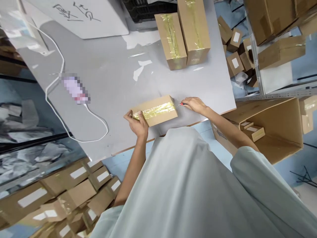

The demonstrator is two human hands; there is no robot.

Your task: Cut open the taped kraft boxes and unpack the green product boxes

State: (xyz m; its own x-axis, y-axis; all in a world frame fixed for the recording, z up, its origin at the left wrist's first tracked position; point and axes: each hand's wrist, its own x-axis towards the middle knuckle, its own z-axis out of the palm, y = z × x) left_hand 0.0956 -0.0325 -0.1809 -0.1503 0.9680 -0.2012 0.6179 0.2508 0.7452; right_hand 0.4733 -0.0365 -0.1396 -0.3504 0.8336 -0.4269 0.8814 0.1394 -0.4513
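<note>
A small cardboard box with yellowish clear tape along its top lies near the front edge of the grey table. My left hand grips its left end, thumb on the top tape and fingers around the far side. Just right of the box, apart from it, my right hand is closed on a small red and black pointed tool, whose thin tip points left at the box's right end.
Two taped boxes stand at the back. A white box with writing and a black crate are behind. A white cable and blurred device lie left. An open large carton is at right.
</note>
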